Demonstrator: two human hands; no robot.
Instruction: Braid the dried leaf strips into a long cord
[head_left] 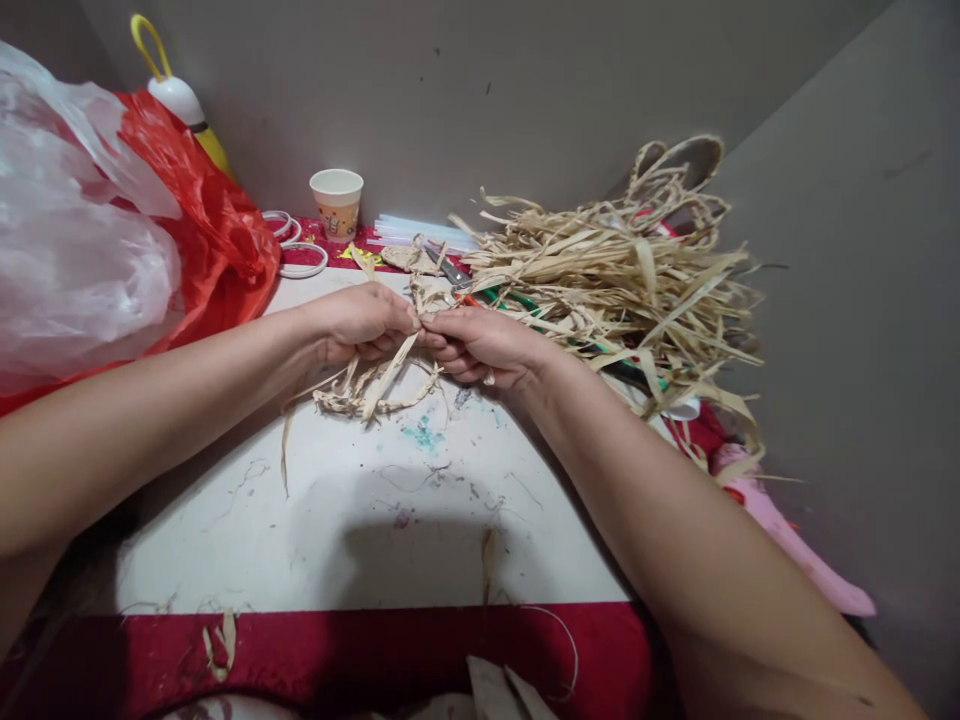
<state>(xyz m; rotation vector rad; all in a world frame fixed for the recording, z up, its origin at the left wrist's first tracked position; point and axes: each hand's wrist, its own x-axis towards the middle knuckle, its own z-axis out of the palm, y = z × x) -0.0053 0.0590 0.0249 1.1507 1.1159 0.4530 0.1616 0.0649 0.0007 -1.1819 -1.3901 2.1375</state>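
Over the white board (300,540), my left hand (369,318) and my right hand (480,342) meet with thumbs and fingertips pinched together. Both are closed on a braided cord of dry straw-coloured husk strips (390,375). Its plaited part curves in a loop on the board under my hands, and a flat loose strip points down toward me. More of the braid shows just above my fingertips. A few thin strip ends hang out below my left wrist. The exact spot between my fingertips is partly hidden.
A large pile of dry husk strips (600,270) lies right, with scissors (446,265) at its left edge. A paper cup (337,205), pale straws (420,232) and white rings (303,262) stand at the back. Red and clear plastic bags (217,230) fill the left. Pink cloth (802,545) lies right.
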